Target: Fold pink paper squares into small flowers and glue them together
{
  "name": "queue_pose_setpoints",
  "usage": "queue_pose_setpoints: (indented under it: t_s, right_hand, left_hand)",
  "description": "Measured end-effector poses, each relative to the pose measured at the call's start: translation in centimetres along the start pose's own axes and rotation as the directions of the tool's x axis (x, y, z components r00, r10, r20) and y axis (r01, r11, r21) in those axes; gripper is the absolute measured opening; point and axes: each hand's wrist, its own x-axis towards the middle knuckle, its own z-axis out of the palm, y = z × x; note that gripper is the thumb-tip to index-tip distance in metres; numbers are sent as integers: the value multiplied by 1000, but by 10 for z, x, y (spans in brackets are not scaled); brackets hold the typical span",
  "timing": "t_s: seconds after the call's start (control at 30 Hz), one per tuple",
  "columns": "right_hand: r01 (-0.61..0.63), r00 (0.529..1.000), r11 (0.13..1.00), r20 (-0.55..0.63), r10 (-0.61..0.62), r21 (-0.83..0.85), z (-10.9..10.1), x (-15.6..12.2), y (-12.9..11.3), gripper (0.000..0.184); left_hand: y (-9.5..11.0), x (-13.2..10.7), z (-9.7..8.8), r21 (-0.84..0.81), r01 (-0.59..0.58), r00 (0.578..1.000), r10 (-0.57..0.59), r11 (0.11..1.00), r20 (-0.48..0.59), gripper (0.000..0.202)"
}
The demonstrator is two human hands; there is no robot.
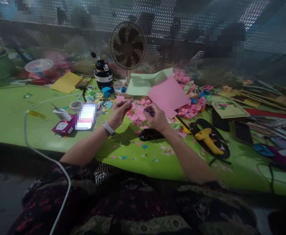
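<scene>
My left hand [120, 112], with a white watch on its wrist, pinches a small pink paper piece [120, 98] between the fingertips. My right hand [157, 117] is closed round a small dark purple object [149, 112] that I cannot make out. Both hands hover over a heap of folded pink paper pieces [139, 114] on the green table [10, 114]. A large pink sheet [168, 94] lies just beyond my right hand, partly over a pale green sheet [143, 83].
A small fan [127, 46] and a black bottle [103, 74] stand behind the papers. A yellow glue gun [208, 139], a black case [150, 134], a lit phone [86, 117] and a white cable [35, 150] lie around. Paper scraps litter the front edge.
</scene>
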Motion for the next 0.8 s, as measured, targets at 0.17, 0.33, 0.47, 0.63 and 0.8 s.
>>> queue_pose_setpoints:
  t_s: [0.17,0.33,0.47,0.63,0.8]
  right_hand:
    - [-116,993,940,50,105,320,-13,5,-11,28]
    - [-367,919,773,331,216,517,-15,5,-16,36]
    - [-433,873,715,451,183,549,-13,2,-19,38]
    - [-493,837,669,512,192,555,-11,-3,-29,38]
    - [-480,877,584,387,286,655,-2,-3,-29,37]
  left_hand:
    - [0,-4,2,87,83,979,-97,993,177,30]
    - [2,-6,3,71,110,958,-125,991,259,33]
    - [5,-7,4,76,135,938,-152,988,311,32]
    - [2,-8,3,67,172,931,-184,983,315,33]
    - [-5,-5,2,85,220,937,-235,972,260,37]
